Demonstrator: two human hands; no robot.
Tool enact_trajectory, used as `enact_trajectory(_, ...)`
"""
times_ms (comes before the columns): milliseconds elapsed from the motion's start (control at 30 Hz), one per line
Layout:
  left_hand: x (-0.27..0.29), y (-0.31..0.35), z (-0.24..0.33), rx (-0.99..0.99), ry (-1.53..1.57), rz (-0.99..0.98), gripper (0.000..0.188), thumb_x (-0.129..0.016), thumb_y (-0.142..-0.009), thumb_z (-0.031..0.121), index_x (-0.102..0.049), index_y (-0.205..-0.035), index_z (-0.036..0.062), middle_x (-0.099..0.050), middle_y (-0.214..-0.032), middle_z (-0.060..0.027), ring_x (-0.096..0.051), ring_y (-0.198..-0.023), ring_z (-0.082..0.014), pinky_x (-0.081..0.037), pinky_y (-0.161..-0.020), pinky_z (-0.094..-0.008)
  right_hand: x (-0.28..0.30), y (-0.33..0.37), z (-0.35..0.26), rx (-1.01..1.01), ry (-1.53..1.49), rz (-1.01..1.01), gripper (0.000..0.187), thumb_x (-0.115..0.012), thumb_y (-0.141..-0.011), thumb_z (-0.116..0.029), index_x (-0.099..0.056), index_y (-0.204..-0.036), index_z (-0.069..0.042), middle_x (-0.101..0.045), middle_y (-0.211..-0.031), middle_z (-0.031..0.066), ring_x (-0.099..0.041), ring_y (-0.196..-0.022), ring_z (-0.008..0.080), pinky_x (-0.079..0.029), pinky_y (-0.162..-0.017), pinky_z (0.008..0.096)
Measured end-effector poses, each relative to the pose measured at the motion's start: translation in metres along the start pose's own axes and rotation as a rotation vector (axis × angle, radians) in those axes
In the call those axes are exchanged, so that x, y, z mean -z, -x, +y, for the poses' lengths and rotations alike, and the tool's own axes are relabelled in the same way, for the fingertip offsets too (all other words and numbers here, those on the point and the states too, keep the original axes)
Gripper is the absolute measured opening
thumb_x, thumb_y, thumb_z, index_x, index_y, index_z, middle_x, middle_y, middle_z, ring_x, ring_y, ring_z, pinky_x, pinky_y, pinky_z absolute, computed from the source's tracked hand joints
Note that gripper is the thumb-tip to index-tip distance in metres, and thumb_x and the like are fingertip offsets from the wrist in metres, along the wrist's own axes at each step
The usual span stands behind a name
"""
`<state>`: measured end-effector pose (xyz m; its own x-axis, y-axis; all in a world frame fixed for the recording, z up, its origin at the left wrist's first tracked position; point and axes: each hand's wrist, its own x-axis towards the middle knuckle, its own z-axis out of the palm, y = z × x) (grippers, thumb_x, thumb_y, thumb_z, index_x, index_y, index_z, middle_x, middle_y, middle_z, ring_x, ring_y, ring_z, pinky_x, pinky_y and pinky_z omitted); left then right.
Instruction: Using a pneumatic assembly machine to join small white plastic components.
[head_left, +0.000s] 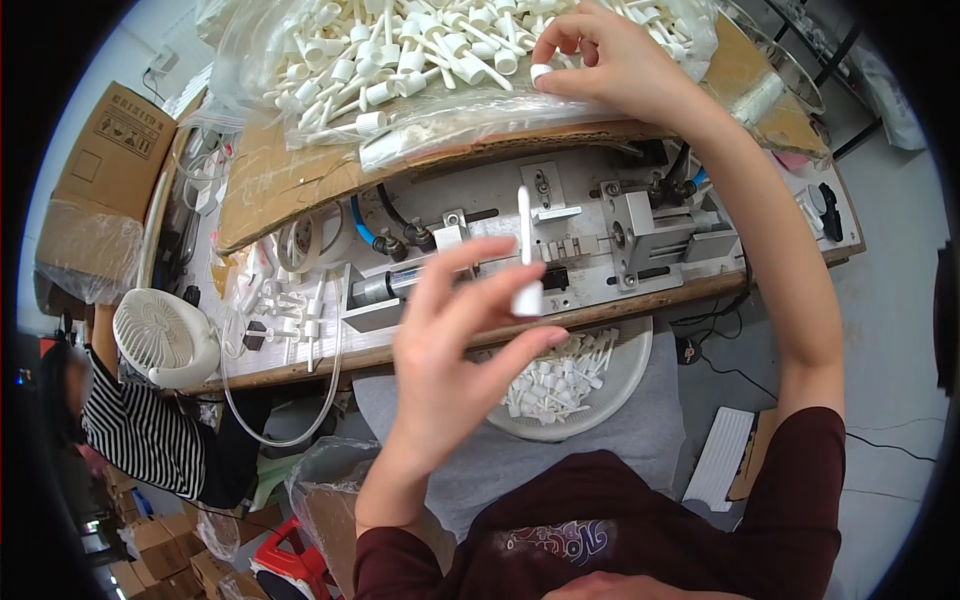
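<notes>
My left hand (445,345), slightly blurred, is raised in front of the metal bench fixture (575,250). A white cap with a long stem (526,298) stands upright at its index and middle fingertips, stem pointing up; the thumb is apart from it. The index finger seems to cross the stem, so I take it as held there. My right hand (610,65) reaches to the pile of white stemmed caps (400,60) at the back, thumb and index finger pinching a white cap (541,72). Whether that cap has a stem is hidden.
The pile lies on clear plastic over cardboard (280,175). Below the bench edge, a round white basin (640,375) with small white parts rests at my lap. A white fan (165,338) and tubing stand left. Another person in a striped top (145,435) is at the far left.
</notes>
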<state>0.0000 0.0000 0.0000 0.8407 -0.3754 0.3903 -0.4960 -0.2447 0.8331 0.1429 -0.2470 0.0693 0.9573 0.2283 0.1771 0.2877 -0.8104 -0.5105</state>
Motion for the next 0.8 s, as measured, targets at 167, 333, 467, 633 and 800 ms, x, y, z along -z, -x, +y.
enact_trajectory(167, -0.038, 0.027, -0.031, -0.169, -0.432, 0.010, 0.032, -0.080, -0.079, 0.001, -0.073, -0.110, 0.0005, -0.070, -0.122, -0.0115, -0.074, -0.093, -0.0212, -0.061, -0.076, -0.0275, -0.009, 0.032, -0.004, 0.152, -0.044, 0.268, 0.026, -0.077, -0.081, -0.025, -0.069, -0.097, -0.006, -0.055, -0.100, 0.0100, -0.055, -0.091, 0.0223, -0.046, -0.076, 0.0336)
enact_trajectory(333, -0.051, 0.021, -0.037, -0.262, -0.656, 0.003, 0.028, -0.080, -0.078, 0.008, -0.076, -0.106, 0.0051, -0.073, -0.119, -0.0070, -0.071, -0.074, -0.0186, -0.053, -0.063, -0.0278, -0.005, 0.071, -0.024, 0.173, -0.157, 0.382, 0.025, -0.076, -0.082, -0.024, -0.068, -0.096, -0.004, -0.060, -0.099, 0.0113, -0.059, -0.089, 0.0259, -0.047, -0.077, 0.0366)
enact_trajectory(467, -0.052, 0.016, -0.036, -0.229, -0.733, -0.016, 0.027, -0.080, -0.078, 0.009, -0.076, -0.104, 0.0060, -0.073, -0.121, -0.0050, -0.066, -0.064, -0.0172, -0.052, -0.060, -0.0278, -0.010, 0.085, -0.004, 0.335, -0.084, 0.424, 0.025, -0.073, -0.087, -0.006, -0.068, -0.111, -0.006, -0.062, -0.112, 0.0026, -0.055, -0.091, 0.0113, -0.043, -0.074, 0.0245)
enact_trajectory(633, -0.050, 0.011, -0.034, -0.201, -0.680, -0.010, 0.027, -0.081, -0.076, 0.010, -0.076, -0.103, 0.0069, -0.073, -0.120, -0.0037, -0.063, -0.058, -0.0176, -0.051, -0.057, -0.0275, -0.023, 0.116, -0.009, 0.297, -0.304, 0.412, 0.026, -0.071, -0.084, 0.005, -0.063, -0.108, 0.001, -0.060, -0.110, 0.0055, -0.058, -0.092, 0.0109, -0.046, -0.077, 0.0245)
enact_trajectory(800, -0.050, 0.008, -0.033, -0.183, -0.671, -0.016, 0.027, -0.082, -0.075, 0.012, -0.077, -0.101, 0.0078, -0.074, -0.117, -0.0033, -0.062, -0.055, -0.0178, -0.051, -0.055, -0.0274, -0.046, 0.144, -0.015, 0.231, -0.410, 0.424, 0.033, -0.071, -0.080, 0.008, -0.063, -0.112, 0.003, -0.059, -0.103, 0.0078, -0.063, -0.087, 0.0132, -0.052, -0.075, 0.0261)
